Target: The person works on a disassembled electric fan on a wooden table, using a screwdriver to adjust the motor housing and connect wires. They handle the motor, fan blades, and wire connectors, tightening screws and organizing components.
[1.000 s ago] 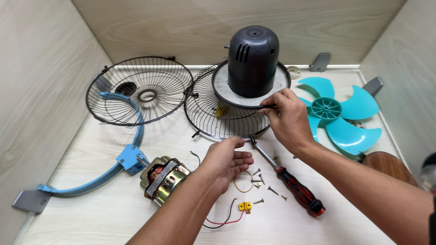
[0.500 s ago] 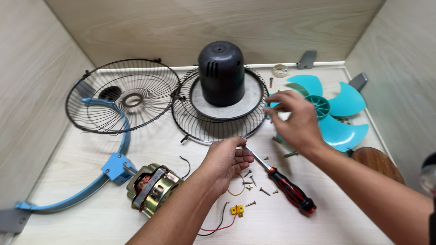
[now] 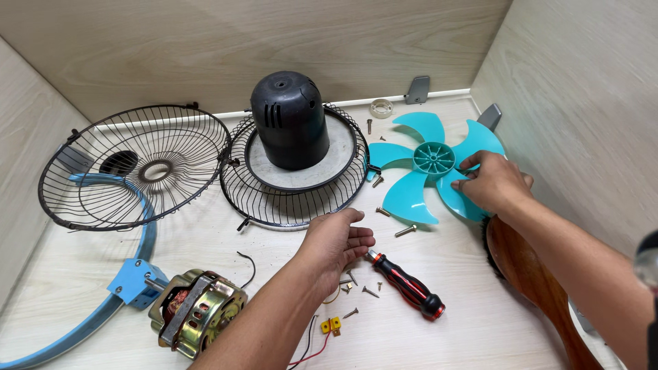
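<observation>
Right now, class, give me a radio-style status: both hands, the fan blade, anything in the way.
Right hand fingers on turquoise fan blade. Left hand hovering over loose screws, open. Screwdriver lying beside it.

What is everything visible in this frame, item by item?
Grilles: two, black wire, side by side at the back.
Motor cover: one, black, on the middle grille.
Fan blade: one, teal, right of the grilles.
Motor: one, brass-coloured, front left.
Bracket: one, blue, beside the motor.
Screwdriver: one, red and black, front centre.
Screws: several, loose on the table.
Connectors: yellow, on red and black wires.
Brush: one, brown wood, right.
Left hand: open, over the screws.
Right hand: on the fan blade; grip unclear.
</observation>
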